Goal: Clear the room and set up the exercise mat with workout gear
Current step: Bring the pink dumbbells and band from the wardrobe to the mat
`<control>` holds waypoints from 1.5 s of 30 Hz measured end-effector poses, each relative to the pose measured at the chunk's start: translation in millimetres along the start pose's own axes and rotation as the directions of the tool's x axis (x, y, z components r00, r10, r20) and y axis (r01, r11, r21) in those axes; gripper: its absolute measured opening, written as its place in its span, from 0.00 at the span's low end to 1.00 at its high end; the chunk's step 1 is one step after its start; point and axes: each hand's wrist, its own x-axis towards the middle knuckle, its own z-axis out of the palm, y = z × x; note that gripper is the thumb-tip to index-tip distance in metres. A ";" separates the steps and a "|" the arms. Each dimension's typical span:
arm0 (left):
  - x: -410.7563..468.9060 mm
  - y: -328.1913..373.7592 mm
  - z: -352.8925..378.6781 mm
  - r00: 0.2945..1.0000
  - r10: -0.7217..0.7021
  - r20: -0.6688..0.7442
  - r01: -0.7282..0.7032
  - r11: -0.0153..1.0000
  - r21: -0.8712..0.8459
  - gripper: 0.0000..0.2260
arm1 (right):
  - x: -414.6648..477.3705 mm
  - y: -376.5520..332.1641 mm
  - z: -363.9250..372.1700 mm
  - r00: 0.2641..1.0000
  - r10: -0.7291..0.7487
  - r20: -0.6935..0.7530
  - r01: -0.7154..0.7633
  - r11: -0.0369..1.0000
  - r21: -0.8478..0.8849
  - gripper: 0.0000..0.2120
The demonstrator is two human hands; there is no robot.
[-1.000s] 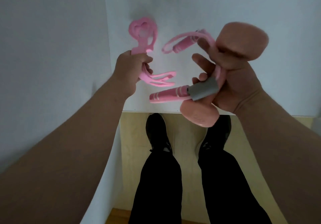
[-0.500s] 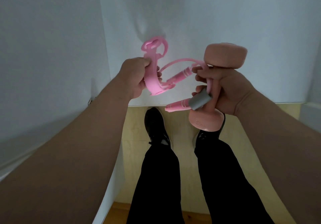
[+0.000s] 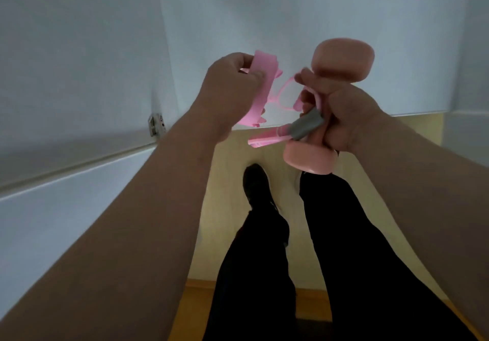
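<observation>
The right hand (image 3: 344, 113) grips an upright salmon-pink rubbery dumbbell (image 3: 342, 59) plus a grey-banded pink rope handle (image 3: 267, 137). Left of the dumbbell, the left hand (image 3: 232, 86) pinches a curved pink plastic band (image 3: 260, 89).

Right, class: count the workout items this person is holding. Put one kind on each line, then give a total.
Dumbbell: 1, gripped by the right hand
Skipping rope: 1, held in the same hand
Pink exercise band: 1, pinched by the left hand
Total: 3
</observation>
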 end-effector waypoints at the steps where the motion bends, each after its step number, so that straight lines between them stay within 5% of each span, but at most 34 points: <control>1: -11.3 0.8 5.7 0.999 0.028 -0.018 -0.027 0.998 0.052 0.10 | -7.2 5.5 0.2 1.000 -0.009 -0.002 0.009 1.000 -0.013 0.15; 9: -96.2 -6.2 30.0 0.969 0.247 -0.007 -0.242 0.954 0.176 0.06 | -82.5 60.2 -10.0 0.984 -0.173 0.041 0.171 0.984 0.055 0.11; 14: -154.3 -9.1 29.7 0.962 0.272 0.021 -0.272 0.952 0.144 0.06 | -140.5 95.3 -14.9 0.980 -0.170 0.099 0.142 0.960 0.242 0.11; 20: -215.3 -11.5 33.5 0.973 0.225 0.052 -0.230 0.962 0.144 0.08 | -209.9 129.1 -25.5 0.982 -0.162 0.098 0.131 0.954 0.269 0.07; 25: -267.2 -23.7 36.0 0.981 0.196 0.011 -0.195 0.974 0.116 0.18 | -253.2 151.8 -33.5 0.979 -0.175 0.105 0.138 0.947 0.289 0.27; 32: -358.5 -9.2 17.1 0.983 0.175 -0.056 -0.179 0.981 -0.076 0.14 | -335.0 158.9 -37.4 0.967 -0.225 0.117 0.201 0.961 0.188 0.11; 37: -423.8 18.0 -12.6 0.948 0.250 -0.197 -0.260 0.965 -0.027 0.07 | -405.1 154.6 -31.7 0.955 -0.285 0.078 0.267 0.946 0.186 0.32; 41: -467.7 37.9 -28.6 0.938 0.275 -0.213 -0.271 0.961 0.047 0.03 | -464.9 145.2 -27.0 0.938 -0.345 0.044 0.328 0.919 0.217 0.35; 43: -486.7 54.5 -36.0 0.930 0.304 -0.204 -0.295 0.953 0.074 0.03 | -498.4 135.8 -21.0 0.931 -0.364 0.020 0.350 0.908 0.228 0.29; 45: -509.4 77.4 -45.9 0.905 0.360 -0.225 -0.344 0.933 0.109 0.02 | -533.9 126.0 -12.4 0.919 -0.395 -0.006 0.388 0.900 0.198 0.11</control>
